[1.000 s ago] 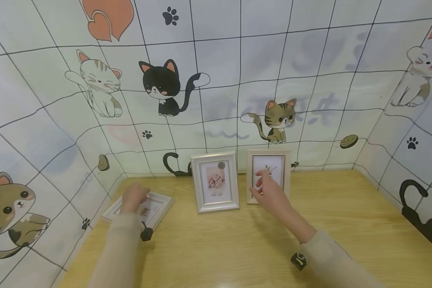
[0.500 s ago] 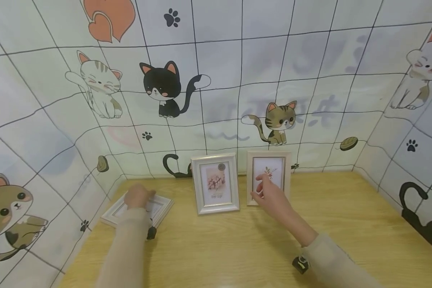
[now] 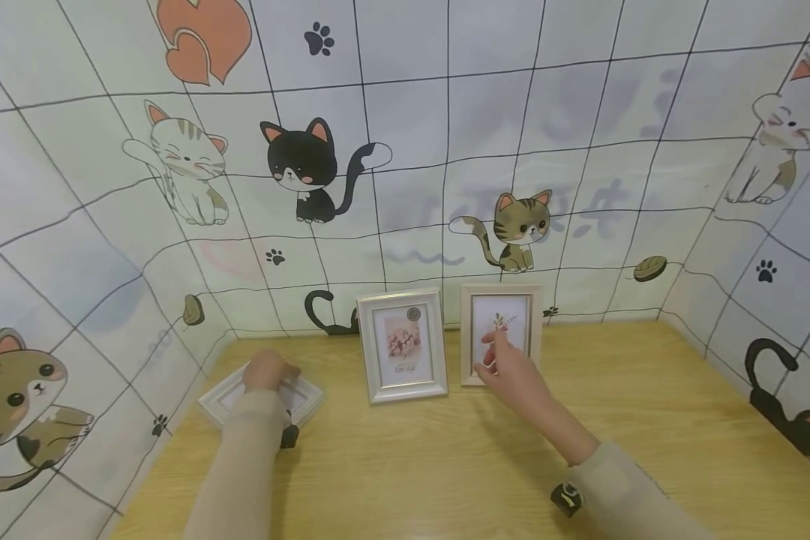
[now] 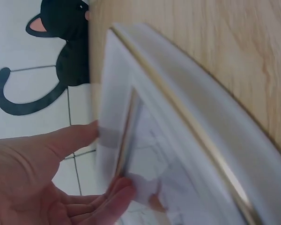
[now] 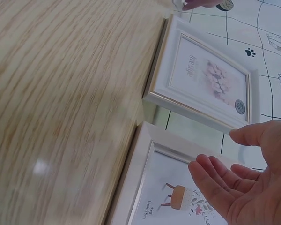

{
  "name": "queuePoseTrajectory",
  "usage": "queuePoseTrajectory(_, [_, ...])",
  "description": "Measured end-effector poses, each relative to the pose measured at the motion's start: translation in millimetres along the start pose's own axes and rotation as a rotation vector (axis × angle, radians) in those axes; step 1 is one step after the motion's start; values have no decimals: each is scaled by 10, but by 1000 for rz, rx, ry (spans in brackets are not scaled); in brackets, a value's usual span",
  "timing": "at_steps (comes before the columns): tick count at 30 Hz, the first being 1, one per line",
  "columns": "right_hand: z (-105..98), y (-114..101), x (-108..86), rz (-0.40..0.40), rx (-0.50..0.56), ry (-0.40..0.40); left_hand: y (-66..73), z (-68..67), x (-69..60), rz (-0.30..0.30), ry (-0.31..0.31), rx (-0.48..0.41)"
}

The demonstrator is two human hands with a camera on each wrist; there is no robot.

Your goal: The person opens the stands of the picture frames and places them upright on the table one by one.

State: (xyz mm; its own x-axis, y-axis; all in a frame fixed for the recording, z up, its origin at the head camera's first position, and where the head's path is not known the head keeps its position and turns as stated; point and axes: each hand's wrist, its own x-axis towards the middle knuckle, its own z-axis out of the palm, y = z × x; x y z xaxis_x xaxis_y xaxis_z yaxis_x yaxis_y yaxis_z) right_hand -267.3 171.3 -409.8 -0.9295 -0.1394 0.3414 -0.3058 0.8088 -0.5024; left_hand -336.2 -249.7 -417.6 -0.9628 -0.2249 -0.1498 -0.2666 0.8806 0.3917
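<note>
A white picture frame [image 3: 307,396] lies face up at the left of the wooden table. My left hand [image 3: 266,371] is over it in the head view. In the left wrist view, the thumb meets the outer side of the frame's border and the fingertips [image 4: 124,190] rest on its inner face, pinching the border. To the right, my right hand [image 3: 513,371] hovers before an upright cream frame [image 3: 468,330] with a plant print, its fingers loosely bent around nothing. Between the hands stands a silvery-white frame [image 3: 405,345] with a pink flower picture, tilted slightly back.
Behind the table [image 3: 412,465] rises a white gridded wall cloth [image 3: 412,112] with cartoon cats and paw prints. It also covers both sides. A small black device [image 3: 567,497] hangs by the right sleeve, and another [image 3: 289,435] by the left.
The left hand has shifted slightly right, and the lying frame has turned a little with it. The right hand has dropped marginally and stays before the cream frame. Both upright frames keep their places.
</note>
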Motion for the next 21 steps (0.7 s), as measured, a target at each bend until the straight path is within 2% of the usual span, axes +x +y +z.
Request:
queuePoseTrajectory(3, [-11, -29, 0, -7, 12, 3, 60, -14, -66, 27, -35, 1])
queuePoseTrajectory(7, [-22, -56, -7, -7, 31, 10, 144, 0, -87, 13, -73, -11])
queuePoseTrajectory(16, [-49, -16, -39, -8, 26, 10, 307, 217, -56, 26, -39, 100])
queuePoseTrajectory(21, [-96, -13, -38, -8, 24, 10, 350, 307, -40, 52, -2, 169])
